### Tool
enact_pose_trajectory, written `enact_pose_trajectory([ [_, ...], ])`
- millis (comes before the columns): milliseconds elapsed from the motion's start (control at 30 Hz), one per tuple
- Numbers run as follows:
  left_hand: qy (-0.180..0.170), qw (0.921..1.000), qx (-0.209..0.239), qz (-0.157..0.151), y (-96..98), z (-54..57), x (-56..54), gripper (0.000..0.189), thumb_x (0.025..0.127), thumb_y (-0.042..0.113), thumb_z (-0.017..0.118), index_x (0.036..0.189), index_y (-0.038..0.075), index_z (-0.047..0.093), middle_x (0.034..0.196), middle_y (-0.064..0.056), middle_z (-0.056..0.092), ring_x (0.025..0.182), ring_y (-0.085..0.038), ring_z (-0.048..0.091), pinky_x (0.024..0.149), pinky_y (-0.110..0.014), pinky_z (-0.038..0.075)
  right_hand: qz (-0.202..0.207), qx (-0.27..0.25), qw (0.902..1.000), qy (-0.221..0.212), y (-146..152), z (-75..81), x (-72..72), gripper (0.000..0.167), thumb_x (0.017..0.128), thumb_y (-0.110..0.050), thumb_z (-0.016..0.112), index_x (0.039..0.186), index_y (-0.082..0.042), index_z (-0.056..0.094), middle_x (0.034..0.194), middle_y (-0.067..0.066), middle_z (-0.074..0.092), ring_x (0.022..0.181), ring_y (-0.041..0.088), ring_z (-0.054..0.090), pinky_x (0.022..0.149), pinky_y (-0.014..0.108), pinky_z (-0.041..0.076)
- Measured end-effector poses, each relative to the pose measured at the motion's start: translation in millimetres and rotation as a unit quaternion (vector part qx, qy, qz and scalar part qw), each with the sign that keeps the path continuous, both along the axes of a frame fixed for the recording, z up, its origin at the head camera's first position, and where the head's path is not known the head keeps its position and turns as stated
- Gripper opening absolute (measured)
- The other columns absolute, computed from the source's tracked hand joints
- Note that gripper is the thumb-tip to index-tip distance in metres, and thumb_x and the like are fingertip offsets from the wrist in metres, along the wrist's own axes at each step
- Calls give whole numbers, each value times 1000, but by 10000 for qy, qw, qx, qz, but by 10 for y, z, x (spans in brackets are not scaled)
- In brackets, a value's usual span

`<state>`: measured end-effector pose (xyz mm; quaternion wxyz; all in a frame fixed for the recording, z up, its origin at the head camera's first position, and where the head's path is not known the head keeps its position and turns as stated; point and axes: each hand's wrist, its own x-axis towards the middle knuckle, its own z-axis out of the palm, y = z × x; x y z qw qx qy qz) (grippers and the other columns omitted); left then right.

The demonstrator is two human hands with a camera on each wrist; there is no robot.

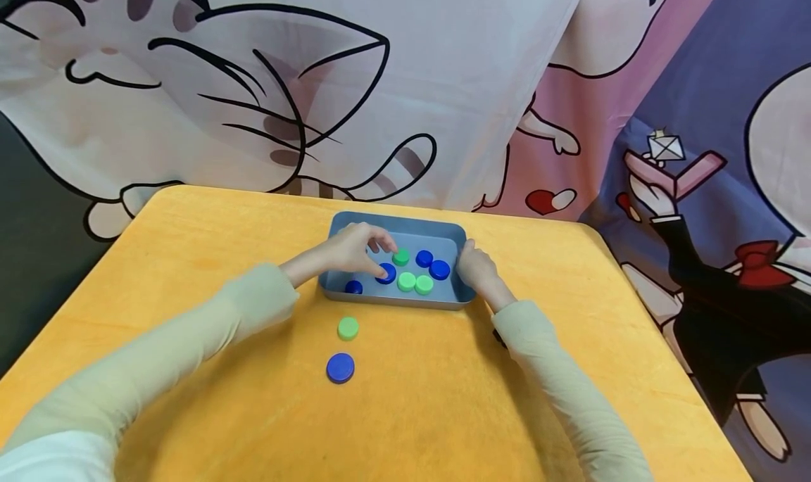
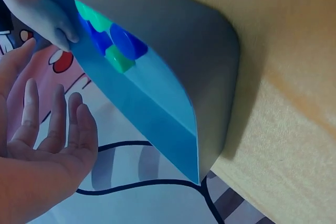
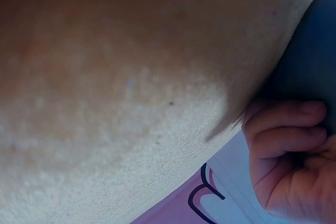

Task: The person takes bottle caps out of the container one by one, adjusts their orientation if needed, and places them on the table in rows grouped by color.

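Note:
A shallow blue-grey tray [image 1: 393, 302] lies on the table with several blue and green round discs in it. My left hand [image 1: 347, 248] hovers over its left half, thumb and fingers apart. A dark green disc [image 1: 401, 257] and a blue disc [image 1: 384, 274] lie by the fingertips. The left wrist view shows this hand [image 2: 58, 145] with loosely bent fingers and nothing between them. At the tray's right end, my right hand [image 1: 478, 267] grips the rim. Its curled fingers [image 3: 289, 116] lie against the tray's wall in the right wrist view.
In front of the tray, a light green disc [image 1: 348, 328] and a larger blue disc [image 1: 341, 368] lie on the yellow table [image 1: 405, 411]. A small black object [image 1: 499, 338] shows beside the right sleeve. Behind the table hangs a printed cartoon cloth [image 1: 481, 81].

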<state>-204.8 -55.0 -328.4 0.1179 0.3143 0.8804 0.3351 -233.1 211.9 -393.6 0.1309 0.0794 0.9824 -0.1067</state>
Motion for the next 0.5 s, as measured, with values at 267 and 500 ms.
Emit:
enact_pose_trajectory([
  [267, -54, 9999, 63, -149, 70, -4, -140, 40, 75, 12, 81, 112, 7, 66, 114, -12, 67, 104, -29, 61, 88, -36, 53, -26, -52, 10000, -20, 4, -5, 4, 48, 105, -21, 26, 145, 5, 20, 109, 26, 60, 91, 33, 62, 83, 42, 56],
  [500, -84, 9993, 152, -337, 159, -26, -237, 41, 76, 8, 80, 114, 5, 65, 118, -15, 66, 109, -35, 59, 89, -39, 53, -16, -69, 10000, 1, 11, 6, 6, 45, 105, -21, 28, 141, 6, 25, 105, 25, 61, 87, 32, 63, 80, 41, 56],
])
